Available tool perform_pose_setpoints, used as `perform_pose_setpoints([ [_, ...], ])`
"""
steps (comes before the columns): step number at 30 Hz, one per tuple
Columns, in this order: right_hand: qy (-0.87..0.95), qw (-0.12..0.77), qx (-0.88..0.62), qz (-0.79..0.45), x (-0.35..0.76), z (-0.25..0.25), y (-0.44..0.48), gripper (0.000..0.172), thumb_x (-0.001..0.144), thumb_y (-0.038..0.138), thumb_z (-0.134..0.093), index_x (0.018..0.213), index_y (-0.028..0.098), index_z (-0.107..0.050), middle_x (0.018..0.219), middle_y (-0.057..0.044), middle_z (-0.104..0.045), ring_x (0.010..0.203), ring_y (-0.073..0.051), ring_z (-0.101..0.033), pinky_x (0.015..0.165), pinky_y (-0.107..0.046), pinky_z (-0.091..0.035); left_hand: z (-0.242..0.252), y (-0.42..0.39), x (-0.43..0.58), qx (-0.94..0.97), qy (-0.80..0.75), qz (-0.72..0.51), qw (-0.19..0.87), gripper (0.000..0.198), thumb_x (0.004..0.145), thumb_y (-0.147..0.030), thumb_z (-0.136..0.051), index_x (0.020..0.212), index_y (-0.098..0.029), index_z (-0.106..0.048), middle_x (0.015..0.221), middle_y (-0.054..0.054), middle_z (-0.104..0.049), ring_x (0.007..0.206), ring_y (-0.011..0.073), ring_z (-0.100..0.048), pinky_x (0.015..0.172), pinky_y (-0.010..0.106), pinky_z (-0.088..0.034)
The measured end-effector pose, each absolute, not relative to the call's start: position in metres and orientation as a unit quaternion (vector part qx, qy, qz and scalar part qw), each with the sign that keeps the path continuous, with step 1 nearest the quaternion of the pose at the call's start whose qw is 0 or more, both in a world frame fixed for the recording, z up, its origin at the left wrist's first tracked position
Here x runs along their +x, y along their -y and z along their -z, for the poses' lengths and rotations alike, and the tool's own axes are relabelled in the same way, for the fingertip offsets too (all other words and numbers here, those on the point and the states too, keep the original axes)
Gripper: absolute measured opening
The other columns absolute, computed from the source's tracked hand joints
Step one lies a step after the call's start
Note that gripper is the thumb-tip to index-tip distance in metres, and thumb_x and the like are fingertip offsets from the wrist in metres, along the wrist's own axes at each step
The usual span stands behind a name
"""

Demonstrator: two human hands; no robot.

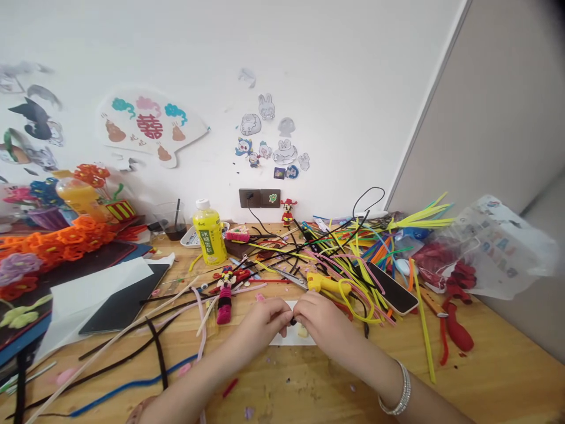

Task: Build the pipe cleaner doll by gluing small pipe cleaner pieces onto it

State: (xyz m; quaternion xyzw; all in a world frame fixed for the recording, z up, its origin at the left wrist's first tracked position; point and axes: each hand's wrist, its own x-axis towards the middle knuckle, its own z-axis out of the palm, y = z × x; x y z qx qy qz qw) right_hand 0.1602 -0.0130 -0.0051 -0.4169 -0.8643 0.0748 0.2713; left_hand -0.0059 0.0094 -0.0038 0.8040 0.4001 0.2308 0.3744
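My left hand and my right hand meet fingertip to fingertip over a white sheet of paper. Both are closed in a pinch around a small black piece, mostly hidden by the fingers; its kind cannot be made out. On the paper, just under my right hand, lies a small pale yellow piece. Beyond my right hand rests a yellow glue gun, with the metal blades of scissors beside it. Left of my left hand lies a pipe-cleaner doll with a magenta and black body.
Many pipe cleaners pile up at the back right, near a phone. A yellow drink bottle and a cup stand at the back. A red balloon lies right; black and blue pipe cleaners stretch left.
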Motion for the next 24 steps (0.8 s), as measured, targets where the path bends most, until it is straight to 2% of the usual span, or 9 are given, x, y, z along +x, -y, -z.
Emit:
perform_pose_setpoints([
  [4, 0.829, 0.306, -0.45, -0.128, 0.1583, 0.0034, 0.0125, 0.018, 0.083, 0.011, -0.046, 0.069, 0.017, -0.054, 0.074, -0.002, -0.056, 0.074, -0.016, -0.05, 0.067, -0.027, -0.04, 0.0049, -0.0129, -0.0055, 0.752, -0.408, -0.258, 0.45, 0.028, 0.08, -0.036, -0.044, 0.063, -0.016, -0.054, 0.056, 0.0, -0.056, 0.056, 0.014, -0.051, 0.056, 0.024, -0.038],
  [10, 0.683, 0.404, -0.469, -0.389, 0.1563, 0.0057, 0.0066, 0.004, 0.073, 0.017, -0.053, 0.07, 0.017, -0.053, 0.068, 0.001, -0.054, 0.064, -0.013, -0.049, 0.058, -0.024, -0.037, -0.0029, -0.0085, -0.0022, 0.689, -0.422, -0.342, 0.481, 0.027, 0.076, -0.037, -0.05, 0.059, -0.016, -0.054, 0.054, -0.001, -0.056, 0.055, 0.0133, -0.05, 0.056, 0.024, -0.036],
  [13, 0.624, 0.424, -0.442, -0.486, 0.1551, 0.0073, 0.0048, 0.01, 0.071, 0.025, -0.056, 0.07, 0.016, -0.053, 0.065, 0.002, -0.052, 0.06, -0.011, -0.047, 0.056, -0.024, -0.036, -0.0025, -0.0053, 0.0, 0.662, -0.416, -0.386, 0.49, 0.026, 0.075, -0.038, -0.052, 0.06, -0.017, -0.054, 0.054, -0.001, -0.055, 0.055, 0.0132, -0.05, 0.057, 0.024, -0.036],
  [19, 0.581, 0.438, -0.445, -0.523, 0.1546, 0.0035, 0.0069, 0.015, 0.069, 0.029, -0.058, 0.068, 0.016, -0.053, 0.062, 0.003, -0.05, 0.057, -0.009, -0.044, 0.055, -0.022, -0.035, -0.0007, -0.0063, -0.0007, 0.639, -0.377, -0.375, 0.556, 0.029, 0.07, -0.043, -0.059, 0.064, -0.016, -0.054, 0.054, -0.002, -0.054, 0.056, 0.0124, -0.049, 0.059, 0.024, -0.036],
  [24, 0.646, 0.382, -0.445, -0.489, 0.1605, -0.0015, 0.0082, 0.01, 0.071, 0.025, -0.057, 0.069, 0.016, -0.053, 0.062, 0.004, -0.048, 0.057, -0.009, -0.042, 0.052, -0.02, -0.033, -0.0035, -0.0083, -0.0054, 0.625, -0.363, -0.311, 0.618, 0.038, 0.064, -0.051, -0.063, 0.068, -0.014, -0.055, 0.056, -0.002, -0.055, 0.056, 0.0118, -0.048, 0.06, 0.025, -0.036],
])
